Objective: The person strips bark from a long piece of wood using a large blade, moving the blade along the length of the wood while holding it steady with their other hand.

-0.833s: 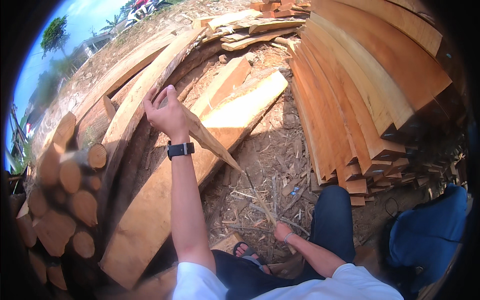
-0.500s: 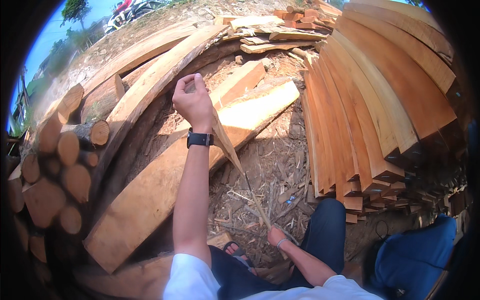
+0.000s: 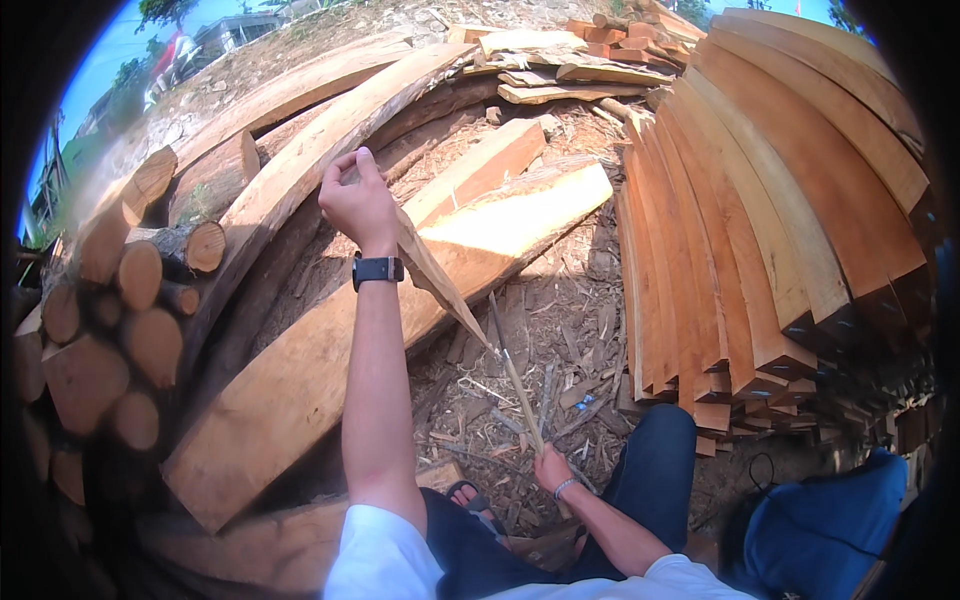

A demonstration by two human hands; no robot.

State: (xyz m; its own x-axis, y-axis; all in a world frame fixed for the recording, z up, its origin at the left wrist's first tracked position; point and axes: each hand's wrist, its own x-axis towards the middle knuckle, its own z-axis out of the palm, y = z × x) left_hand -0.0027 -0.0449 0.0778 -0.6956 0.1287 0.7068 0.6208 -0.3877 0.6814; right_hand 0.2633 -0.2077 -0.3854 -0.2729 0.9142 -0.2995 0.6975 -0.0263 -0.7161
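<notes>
My left hand (image 3: 357, 200), with a dark watch on the wrist, is raised with its fingers curled closed. A tapering strip of wood (image 3: 435, 277) slants from behind that wrist down toward the middle. Its upper end is hidden by the hand and moves with it. Low in front of me, my right hand (image 3: 552, 468) is closed around a long thin stick-like tool (image 3: 522, 398) with a narrow dark tip. The strip's thin lower end is close to the base of that tip; whether they touch I cannot tell.
A wide sawn slab (image 3: 300, 410) lies under my left arm. Stacked logs (image 3: 140, 275) are at the left, and long sawn beams (image 3: 740, 230) fill the right. A blue bag-like thing (image 3: 825, 515) stands lower right. Wood chips (image 3: 500, 400) cover the ground.
My left hand has moved left with the wood strip. The tool's dark tip now stands out apart from the strip's side. My right hand has hardly moved.
</notes>
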